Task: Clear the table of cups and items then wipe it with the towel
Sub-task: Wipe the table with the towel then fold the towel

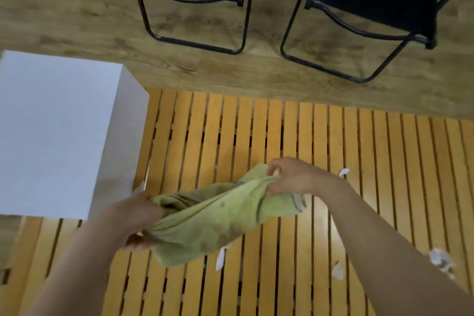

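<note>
Left hand (139, 220) and right hand (289, 177) grip rumpled green terry towel (215, 218).

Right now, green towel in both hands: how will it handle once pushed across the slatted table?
Probably floppy: the green towel sags and bunches between the left hand and right hand. Likely light, since fingertip pinches hold it up. It may snag on gaps in the slatted table and drag paper scraps along.
</note>
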A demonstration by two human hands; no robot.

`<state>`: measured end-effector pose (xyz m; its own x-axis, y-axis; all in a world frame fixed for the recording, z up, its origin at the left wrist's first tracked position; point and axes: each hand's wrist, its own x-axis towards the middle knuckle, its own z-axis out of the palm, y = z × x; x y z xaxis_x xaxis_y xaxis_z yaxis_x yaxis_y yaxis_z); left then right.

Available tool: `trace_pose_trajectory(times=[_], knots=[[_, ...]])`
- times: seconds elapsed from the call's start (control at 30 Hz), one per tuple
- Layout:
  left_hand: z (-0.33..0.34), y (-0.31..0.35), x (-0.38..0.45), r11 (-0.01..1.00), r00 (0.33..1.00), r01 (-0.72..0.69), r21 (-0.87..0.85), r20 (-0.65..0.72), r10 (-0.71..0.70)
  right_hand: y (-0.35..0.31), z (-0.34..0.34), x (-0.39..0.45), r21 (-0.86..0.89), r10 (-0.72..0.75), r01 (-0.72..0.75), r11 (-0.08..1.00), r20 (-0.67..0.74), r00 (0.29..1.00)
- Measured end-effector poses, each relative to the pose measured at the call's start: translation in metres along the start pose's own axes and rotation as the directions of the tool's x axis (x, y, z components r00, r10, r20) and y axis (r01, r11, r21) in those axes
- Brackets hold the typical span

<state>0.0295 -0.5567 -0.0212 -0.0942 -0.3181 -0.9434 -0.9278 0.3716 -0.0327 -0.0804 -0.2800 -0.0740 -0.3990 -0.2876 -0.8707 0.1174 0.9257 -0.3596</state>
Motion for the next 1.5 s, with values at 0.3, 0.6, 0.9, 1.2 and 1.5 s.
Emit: trace_pose_trajectory(times=[0.3,0.6,0.9,1.2,1.5], knots=[[0.001,-0.022,0.035,0.955,0.973,-0.205,-0.213,0.063,0.223,-0.005,0.057,0.060,-0.022,0.029,-0.038,0.999,-0.330,0.943],[0.052,-0.042,0.054,0.849,0.773,-0.527,0.035,-0.395,0.496,0.010,0.074,0.030,0.469,0.244,-0.113,0.876,-0.227,0.943],[0.066,-0.017,0.032,0.342,0.956,-0.013,-0.940,0.089,0.281,-0.084,0.083,-0.026,-0.066,-0.194,0.234,0.970,-0.791,0.581],[0.061,-0.064,0.030,0.066,0.812,0.108,-0.992,0.126,0.570,-0.114,0.129,-0.020,-0.388,-0.374,0.197,0.900,-0.455,0.808],[0.040,-0.116,0.069,0.725,0.843,-0.525,-0.446,-0.391,0.370,-0.163,0.127,0.017,-0.450,-0.608,0.412,0.792,-0.643,0.466]])
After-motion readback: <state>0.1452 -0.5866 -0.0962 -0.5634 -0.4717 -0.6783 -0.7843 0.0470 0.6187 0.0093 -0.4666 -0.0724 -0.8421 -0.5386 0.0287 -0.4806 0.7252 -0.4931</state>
